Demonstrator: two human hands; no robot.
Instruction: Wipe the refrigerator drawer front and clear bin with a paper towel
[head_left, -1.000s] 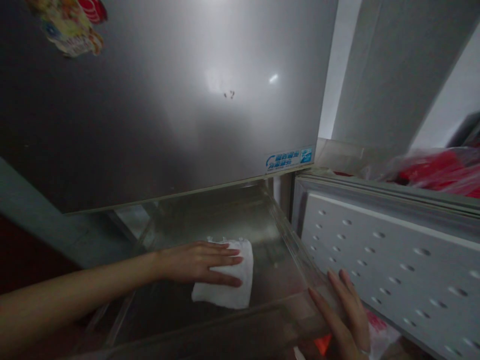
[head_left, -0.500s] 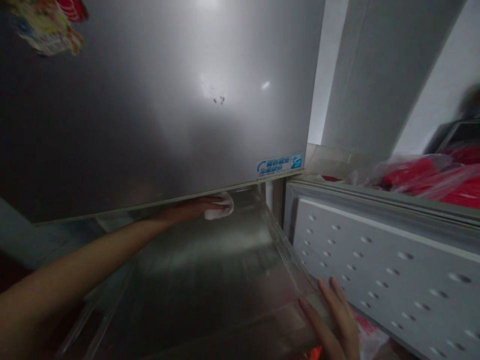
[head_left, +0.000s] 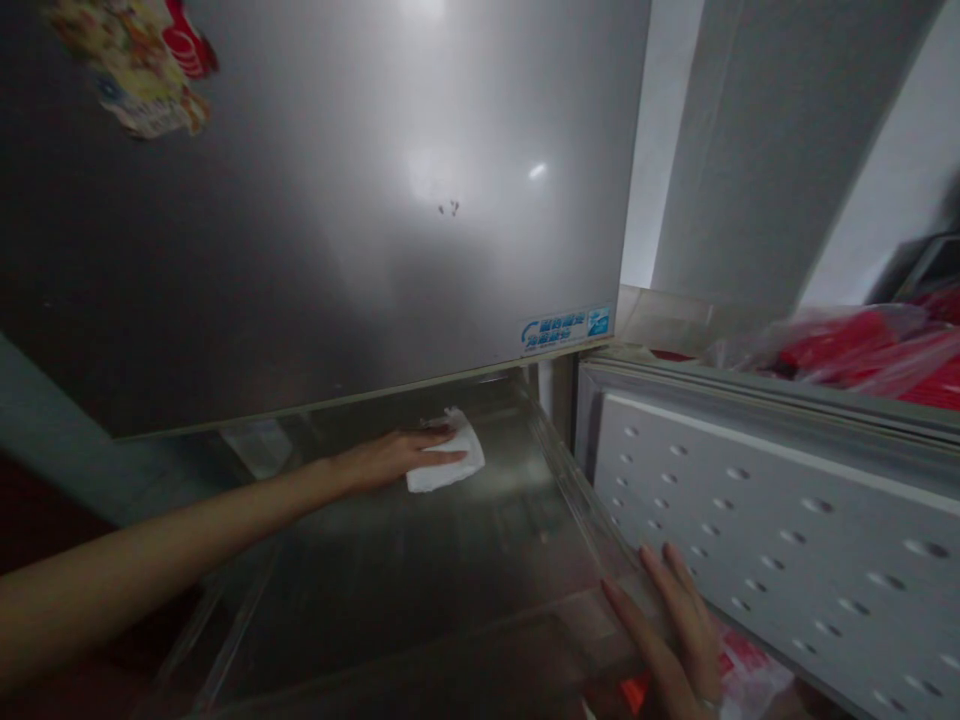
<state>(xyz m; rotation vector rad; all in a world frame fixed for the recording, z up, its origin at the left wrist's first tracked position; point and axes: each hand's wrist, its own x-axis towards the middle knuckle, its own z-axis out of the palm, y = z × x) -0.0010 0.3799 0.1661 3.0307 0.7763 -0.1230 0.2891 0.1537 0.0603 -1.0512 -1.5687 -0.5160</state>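
My left hand point(head_left: 421, 455) reaches in from the left and presses a folded white cloth point(head_left: 454, 462) flat under its fingers. The cloth lies against the dark, shiny surface of a pulled-out drawer point(head_left: 390, 590), towards its far end. At the drawer's near right corner, my right hand point(head_left: 679, 640) grips the edge, its fingers hooked over the clear rim. Part of that hand is cut off by the bottom of the picture.
Above the drawer stands the silver refrigerator door point(head_left: 360, 200), with a colourful sticker point(head_left: 146, 70) on it. To the right a dimpled grey door panel point(head_left: 750, 510) hangs open. Red items in plastic bags point(head_left: 877, 340) lie behind it.
My left hand has drawn the cloth nearer, from beneath the door's lower edge onto the more open part of the drawer. My right hand stays at the corner.
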